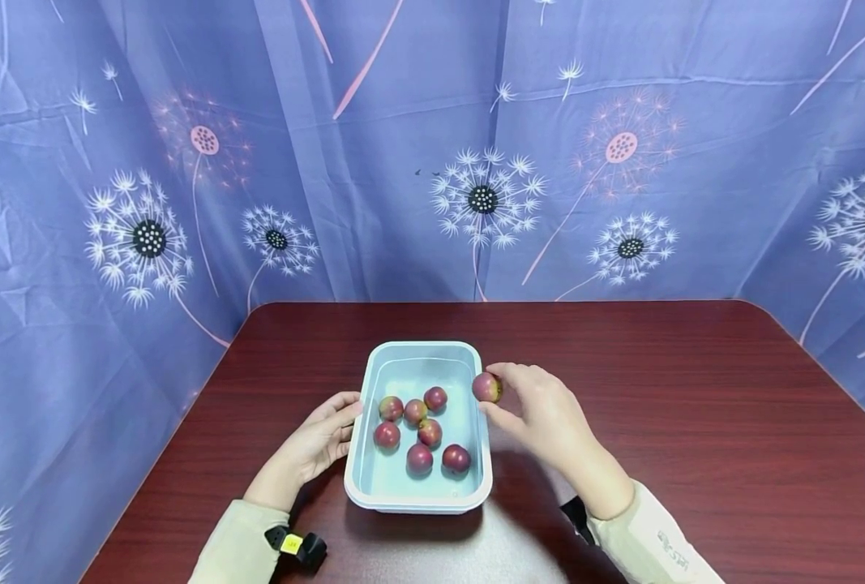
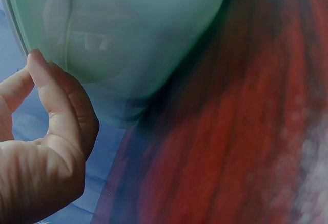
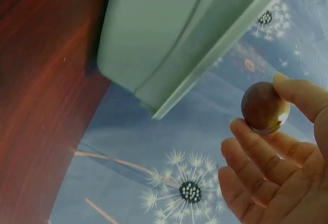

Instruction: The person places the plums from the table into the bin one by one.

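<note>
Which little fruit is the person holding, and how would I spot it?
Start at the dark red table, then find the pale blue tub at its middle. By the tub's right rim, the right hand pinches one small red-and-yellow fruit. Unlike the seven fruits lying inside the tub, it is held above the rim.
</note>
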A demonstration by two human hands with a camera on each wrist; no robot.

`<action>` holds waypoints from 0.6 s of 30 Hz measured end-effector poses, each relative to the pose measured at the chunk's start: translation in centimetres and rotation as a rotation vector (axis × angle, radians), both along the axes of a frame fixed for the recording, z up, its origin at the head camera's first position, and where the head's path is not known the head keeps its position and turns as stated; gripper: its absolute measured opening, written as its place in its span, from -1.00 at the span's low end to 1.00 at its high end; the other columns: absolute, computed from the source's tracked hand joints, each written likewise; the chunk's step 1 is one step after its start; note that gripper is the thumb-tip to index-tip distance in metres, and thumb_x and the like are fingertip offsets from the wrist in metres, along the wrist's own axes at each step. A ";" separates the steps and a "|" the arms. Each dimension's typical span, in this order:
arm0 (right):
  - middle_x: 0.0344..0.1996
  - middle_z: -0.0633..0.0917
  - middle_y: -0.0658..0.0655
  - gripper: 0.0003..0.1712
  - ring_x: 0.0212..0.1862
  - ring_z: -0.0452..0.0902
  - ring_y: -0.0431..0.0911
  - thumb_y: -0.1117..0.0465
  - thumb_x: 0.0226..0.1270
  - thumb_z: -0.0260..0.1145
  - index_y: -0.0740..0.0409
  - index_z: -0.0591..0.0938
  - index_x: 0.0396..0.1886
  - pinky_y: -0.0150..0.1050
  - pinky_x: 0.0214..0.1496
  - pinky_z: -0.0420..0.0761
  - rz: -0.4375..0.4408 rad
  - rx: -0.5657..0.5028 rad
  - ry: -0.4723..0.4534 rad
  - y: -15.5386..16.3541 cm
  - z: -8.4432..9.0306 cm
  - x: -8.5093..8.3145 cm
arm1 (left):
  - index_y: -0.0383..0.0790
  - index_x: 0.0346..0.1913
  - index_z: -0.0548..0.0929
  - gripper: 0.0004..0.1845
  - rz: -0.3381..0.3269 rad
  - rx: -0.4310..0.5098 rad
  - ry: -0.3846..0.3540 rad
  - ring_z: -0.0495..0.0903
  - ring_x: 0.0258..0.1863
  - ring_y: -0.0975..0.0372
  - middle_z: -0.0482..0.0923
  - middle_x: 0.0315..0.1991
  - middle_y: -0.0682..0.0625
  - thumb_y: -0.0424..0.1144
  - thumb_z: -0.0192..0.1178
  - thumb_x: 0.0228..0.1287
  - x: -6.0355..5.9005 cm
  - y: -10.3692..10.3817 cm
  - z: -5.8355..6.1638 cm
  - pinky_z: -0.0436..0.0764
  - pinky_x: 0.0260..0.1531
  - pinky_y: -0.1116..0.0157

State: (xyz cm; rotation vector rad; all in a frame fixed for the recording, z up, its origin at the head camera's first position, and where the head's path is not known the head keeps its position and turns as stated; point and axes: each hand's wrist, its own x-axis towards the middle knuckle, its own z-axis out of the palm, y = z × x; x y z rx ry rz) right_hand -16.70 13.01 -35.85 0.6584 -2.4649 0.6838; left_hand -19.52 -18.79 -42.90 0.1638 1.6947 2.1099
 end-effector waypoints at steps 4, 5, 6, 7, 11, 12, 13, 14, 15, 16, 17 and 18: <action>-0.35 0.69 0.01 -0.52 -0.35 0.50 -0.10 0.13 -0.03 0.52 0.17 0.62 -0.08 -0.16 -0.23 0.50 0.046 0.031 0.082 -0.5 -0.3 0.2 | -0.13 0.02 0.33 -0.82 0.001 -0.002 -0.001 0.62 -0.30 0.36 0.56 -0.22 0.10 -0.19 -0.04 0.47 0.0 0.0 0.0 0.61 -0.37 0.45; -0.36 0.68 -0.01 -0.52 -0.35 0.49 -0.11 0.13 -0.04 0.52 0.16 0.62 -0.09 -0.17 -0.23 0.49 0.051 0.033 0.094 -0.5 -0.3 0.2 | -0.13 0.02 0.33 -0.82 0.000 -0.002 -0.002 0.62 -0.30 0.36 0.56 -0.22 0.10 -0.19 -0.03 0.47 0.0 0.0 0.0 0.61 -0.37 0.45; -0.37 0.67 -0.02 -0.52 -0.35 0.48 -0.12 0.12 -0.05 0.52 0.15 0.62 -0.09 -0.17 -0.24 0.48 0.059 0.035 0.104 -0.6 -0.4 0.3 | -0.13 0.02 0.33 -0.83 0.001 -0.001 -0.003 0.62 -0.30 0.36 0.56 -0.22 0.10 -0.19 -0.03 0.47 0.0 0.0 0.0 0.61 -0.37 0.45; -0.37 0.67 -0.02 -0.52 -0.36 0.48 -0.12 0.12 -0.05 0.52 0.15 0.62 -0.09 -0.18 -0.25 0.48 0.066 0.037 0.111 -0.7 -0.4 0.3 | -0.13 0.01 0.33 -0.83 0.000 0.001 -0.005 0.62 -0.29 0.36 0.56 -0.22 0.10 -0.19 -0.03 0.47 0.0 0.0 0.0 0.61 -0.37 0.44; -0.35 0.67 -0.03 -0.52 -0.33 0.49 -0.11 0.10 -0.04 0.52 0.14 0.62 -0.09 -0.16 -0.24 0.50 0.098 0.056 0.135 -1.1 -0.5 0.5 | -0.12 0.00 0.34 -0.84 -0.003 0.006 -0.008 0.62 -0.30 0.36 0.56 -0.22 0.10 -0.20 -0.03 0.47 0.0 0.0 0.0 0.61 -0.37 0.44; -0.35 0.67 -0.03 -0.52 -0.33 0.49 -0.12 0.09 -0.04 0.52 0.14 0.61 -0.10 -0.16 -0.24 0.50 0.104 0.064 0.141 -1.2 -0.5 0.5 | -0.12 0.00 0.34 -0.84 -0.004 0.007 -0.007 0.62 -0.30 0.36 0.56 -0.22 0.10 -0.20 -0.03 0.47 0.0 0.0 0.0 0.61 -0.37 0.44; -0.36 0.66 -0.04 -0.52 -0.32 0.49 -0.12 0.09 -0.04 0.52 0.13 0.61 -0.10 -0.16 -0.24 0.50 0.110 0.073 0.144 -1.3 -0.5 0.6 | -0.13 0.00 0.33 -0.84 -0.006 0.007 -0.004 0.62 -0.30 0.36 0.56 -0.22 0.10 -0.20 -0.04 0.47 0.0 0.0 0.0 0.61 -0.37 0.44; -0.37 0.66 -0.05 -0.52 -0.31 0.50 -0.12 0.08 -0.04 0.52 0.13 0.61 -0.10 -0.15 -0.23 0.50 0.113 0.083 0.149 -1.4 -0.6 0.6 | -0.13 0.00 0.33 -0.84 -0.008 0.006 -0.002 0.62 -0.30 0.36 0.56 -0.22 0.10 -0.20 -0.04 0.47 0.0 0.0 0.0 0.61 -0.38 0.45; -0.38 0.66 -0.06 -0.52 -0.30 0.50 -0.12 0.08 -0.04 0.52 0.12 0.61 -0.10 -0.15 -0.22 0.50 0.116 0.093 0.153 -1.5 -0.7 0.7 | -0.13 0.01 0.33 -0.84 -0.008 0.005 0.001 0.62 -0.30 0.36 0.56 -0.22 0.09 -0.20 -0.04 0.48 -0.1 0.0 0.0 0.61 -0.38 0.45; -0.40 0.65 -0.07 -0.52 -0.29 0.51 -0.12 0.07 -0.04 0.52 0.11 0.61 -0.11 -0.15 -0.20 0.50 0.116 0.104 0.155 -1.7 -0.7 0.7 | -0.13 0.01 0.33 -0.84 -0.009 0.004 0.003 0.62 -0.30 0.36 0.55 -0.21 0.09 -0.20 -0.05 0.48 -0.1 0.0 0.0 0.61 -0.38 0.45; -0.41 0.65 -0.07 -0.53 -0.28 0.51 -0.12 0.06 -0.04 0.52 0.10 0.61 -0.11 -0.15 -0.19 0.50 0.116 0.112 0.155 -1.8 -0.8 0.8 | -0.13 0.01 0.33 -0.84 -0.009 0.003 0.003 0.61 -0.31 0.36 0.55 -0.21 0.10 -0.20 -0.05 0.48 -0.1 0.0 -0.1 0.61 -0.38 0.45; -0.41 0.65 -0.08 -0.53 -0.26 0.52 -0.12 0.06 -0.04 0.52 0.09 0.61 -0.11 -0.15 -0.17 0.50 0.117 0.120 0.154 -1.9 -0.9 0.9 | -0.13 0.01 0.33 -0.84 -0.009 0.002 0.003 0.61 -0.31 0.37 0.55 -0.21 0.10 -0.20 -0.06 0.48 -0.1 0.0 -0.1 0.61 -0.38 0.45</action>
